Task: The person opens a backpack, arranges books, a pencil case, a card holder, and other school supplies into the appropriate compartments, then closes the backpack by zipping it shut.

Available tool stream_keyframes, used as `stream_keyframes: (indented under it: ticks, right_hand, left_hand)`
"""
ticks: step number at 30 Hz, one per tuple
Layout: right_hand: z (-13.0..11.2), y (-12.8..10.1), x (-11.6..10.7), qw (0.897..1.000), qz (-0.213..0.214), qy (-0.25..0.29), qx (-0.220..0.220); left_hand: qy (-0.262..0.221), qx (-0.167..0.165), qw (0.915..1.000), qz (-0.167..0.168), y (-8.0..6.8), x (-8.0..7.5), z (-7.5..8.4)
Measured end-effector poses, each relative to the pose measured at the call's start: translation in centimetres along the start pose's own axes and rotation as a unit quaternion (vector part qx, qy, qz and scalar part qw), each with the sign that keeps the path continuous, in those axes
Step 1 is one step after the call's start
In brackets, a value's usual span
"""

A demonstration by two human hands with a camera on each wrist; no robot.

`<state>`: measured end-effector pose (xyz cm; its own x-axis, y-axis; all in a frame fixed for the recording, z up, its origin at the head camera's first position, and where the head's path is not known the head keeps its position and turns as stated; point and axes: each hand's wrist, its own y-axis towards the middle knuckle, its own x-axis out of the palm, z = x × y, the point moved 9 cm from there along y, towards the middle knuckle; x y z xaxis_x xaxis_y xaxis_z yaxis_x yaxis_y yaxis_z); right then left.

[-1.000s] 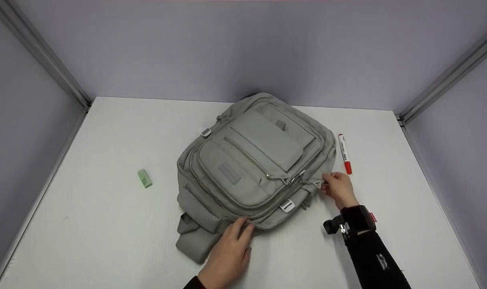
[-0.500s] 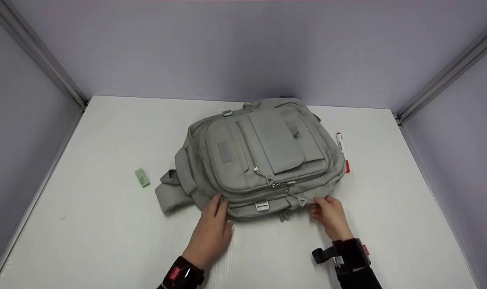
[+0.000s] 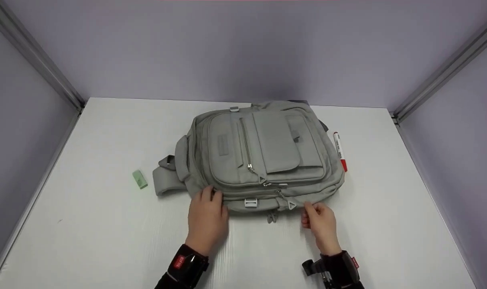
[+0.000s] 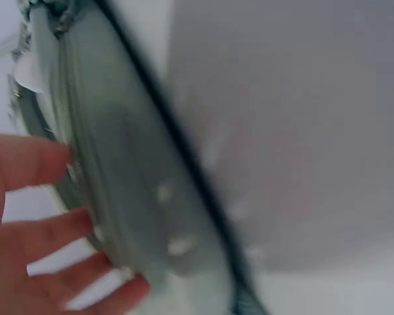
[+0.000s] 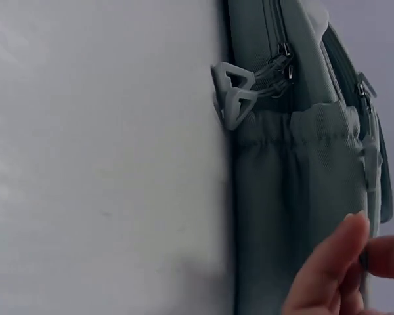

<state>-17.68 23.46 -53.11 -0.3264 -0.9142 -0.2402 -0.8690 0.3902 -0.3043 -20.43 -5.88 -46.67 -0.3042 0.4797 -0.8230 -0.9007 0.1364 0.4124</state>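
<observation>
A grey-green backpack [image 3: 275, 144] lies on the white table with its front pockets facing up. Its top handle [image 3: 182, 158] points left and its near side faces me. My left hand [image 3: 207, 218] rests on the near left side of the bag; in the left wrist view its fingers [image 4: 46, 230] are spread along the bag's zipped edge. At the near right side, my right hand [image 3: 320, 222] pinches the bag's fabric between thumb and forefinger. In the right wrist view, two triangular zipper pulls [image 5: 236, 95] hang from the side, beside a gathered side pocket [image 5: 295, 177].
A red-and-white marker [image 3: 340, 151] lies against the right end of the bag. To the left of it all, a small green block [image 3: 139, 179] sits on the table [image 3: 95, 224]. Grey panels [image 3: 243, 52] enclose the back and both sides.
The backpack has turned clockwise, so its side now runs along the front. Both hands have gone round with it, the left up and leftward, the right down and leftward.
</observation>
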Motion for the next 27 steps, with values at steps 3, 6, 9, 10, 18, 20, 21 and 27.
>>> stream_keyframes:
  ticks: [3, 6, 9, 10, 18, 20, 21, 27]
  right_hand:
    - [-1.8, -0.8, 0.2, 0.998, 0.018, -0.035, -0.040]
    - [-3.2, -1.1, 0.8, 0.998, 0.017, -0.030, -0.062]
    - [-4.0, -0.9, 1.3, 0.998, 0.012, -0.008, -0.065]
    - [-4.2, -0.8, 1.4, 0.998, 0.011, 0.000, -0.064]
    - [-4.2, 0.9, 2.3, 0.997, -0.005, 0.079, -0.007]
    - [-3.8, 1.5, 2.5, 0.995, -0.012, 0.095, 0.022]
    - [-3.6, 1.9, 2.6, 0.994, -0.016, 0.104, 0.035]
    - [-3.1, 3.2, 2.9, 0.982, -0.036, 0.158, 0.092]
  left_hand:
    - [0.019, 0.036, 0.9971, 0.065, 1.1, -1.0, 3.1]
    - [0.038, 0.094, 0.9918, 0.078, 2.3, -0.5, 6.8]
    - [0.073, 0.146, 0.9857, 0.040, 3.1, 1.2, 9.9]
    - [0.089, 0.158, 0.9834, 0.017, 3.3, 1.9, 10.7]
    - [0.157, 0.199, 0.9662, -0.048, 4.6, 5.5, 13.6]
    - [0.160, 0.197, 0.9661, -0.045, 4.9, 5.8, 13.8]
    - [0.162, 0.196, 0.9661, -0.046, 4.9, 5.9, 13.8]
    - [0.166, 0.187, 0.9653, -0.074, 5.1, 6.6, 13.9]
